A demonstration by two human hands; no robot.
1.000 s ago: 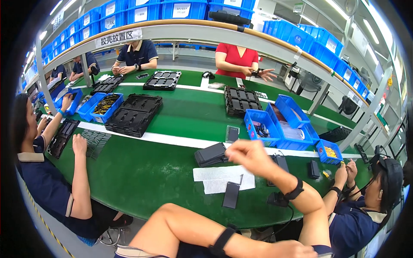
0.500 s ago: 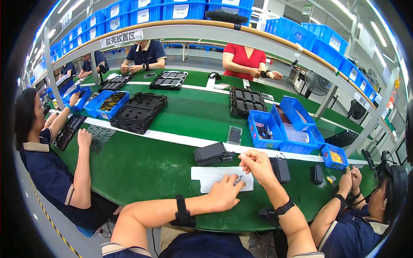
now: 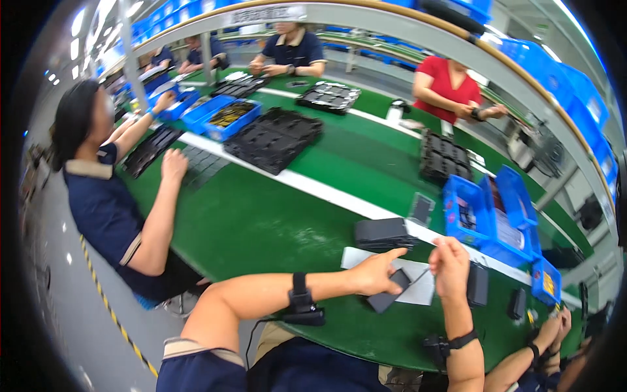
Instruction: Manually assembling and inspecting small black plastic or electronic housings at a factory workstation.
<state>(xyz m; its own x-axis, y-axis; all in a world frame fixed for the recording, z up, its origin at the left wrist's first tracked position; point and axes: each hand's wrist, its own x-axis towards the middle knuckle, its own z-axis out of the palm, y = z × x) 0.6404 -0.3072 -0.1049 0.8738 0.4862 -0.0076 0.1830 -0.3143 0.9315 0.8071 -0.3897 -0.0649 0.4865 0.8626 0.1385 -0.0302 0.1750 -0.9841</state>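
A dark rectangular block [image 3: 386, 298], like a small flat case, lies tilted across the white cloth [image 3: 421, 287] and the green table. My left hand [image 3: 373, 273] reaches over it, thumb and index finger spread apart, the thumb at the block's upper face. Its other fingers are partly hidden. Just to the right, my right hand [image 3: 450, 266] is raised with its fingertips pinched. A thin dark strand [image 3: 422, 275] runs from those fingers toward the block; blur hides its kind. Behind the cloth sits a stack of dark cases [image 3: 384, 233].
Dark blocks [image 3: 478, 284] stand right of my right hand. Blue bins [image 3: 465, 212] hold small parts farther back. Black trays [image 3: 274, 138] lie at the far left. Co-workers sit at both sides, one person's hands [image 3: 552, 330] close on the right. A shelf rail [image 3: 366, 14] crosses above.
The whole view has swung left, so the scene sits farther right and is blurred. My left thumb and index finger have spread, and the dark block now shows beneath them.
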